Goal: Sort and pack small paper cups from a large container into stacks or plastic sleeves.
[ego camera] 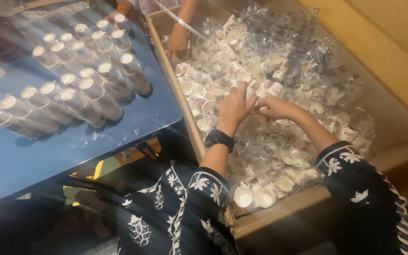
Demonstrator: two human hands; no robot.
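My left hand (pixel 234 107) is curled around a short stack of white paper cups (pixel 250 92) held over a big cardboard box (pixel 185 118). My right hand (pixel 274 107) meets it from the right, fingertips pinching at the stack's rim. A black watch sits on my left wrist. The box is heaped with loose white paper cups and clear plastic wrappers (pixel 308 75). Both my sleeves are dark with white flower embroidery.
Another person's hand (pixel 178 43) reaches into the box's far end. To the left, a glossy blue table (pixel 48 151) carries several tall stacks of nested cups (pixel 90 85). A beige wall runs along the right of the box.
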